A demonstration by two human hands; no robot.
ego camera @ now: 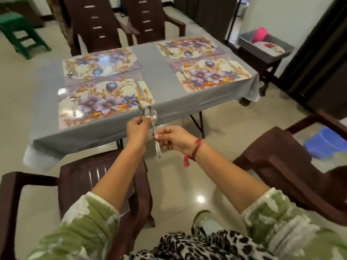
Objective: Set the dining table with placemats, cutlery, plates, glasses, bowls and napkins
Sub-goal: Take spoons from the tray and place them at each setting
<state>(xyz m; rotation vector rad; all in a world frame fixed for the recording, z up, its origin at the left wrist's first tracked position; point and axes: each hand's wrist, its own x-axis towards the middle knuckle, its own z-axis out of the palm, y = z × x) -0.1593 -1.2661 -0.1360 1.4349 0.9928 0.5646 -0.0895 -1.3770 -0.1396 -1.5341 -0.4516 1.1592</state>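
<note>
Faced a dining table (150,76) draped in a grey cloth. Stood behind a dark brown chair (105,182) set at the near edge, with a second chair (281,166) angled off to the right and two far chairs (93,21) across the table.

Counted four floral mats on the cloth: the near-left placemat (105,102), the far-left placemat (101,61), the far-right placemat (189,46) and the near-right placemat (212,74). Noted a grey tray (270,55) on a small stand past the table's right end, holding a pink object (260,34) and a patterned plate (270,46).

Held both hands in the air above the near chair, near the table's front edge. Gripped with the left hand (138,128), fingers curled tight, a thin piece of cutlery (139,111) pointing up, too blurred to name. Pinched with the right hand (172,139), thumb against forefinger, the handle of a spoon (151,114), bowl uppermost and just beside the left hand, handle end hanging below the grip, clear of every mat.

Spotted a fork (73,107) on the left side of the near-left placemat and a knife (141,89) on its right side. Made out a second fork (183,74) at the left of the near-right placemat. Wore a red thread (195,151) on the right wrist.
</note>
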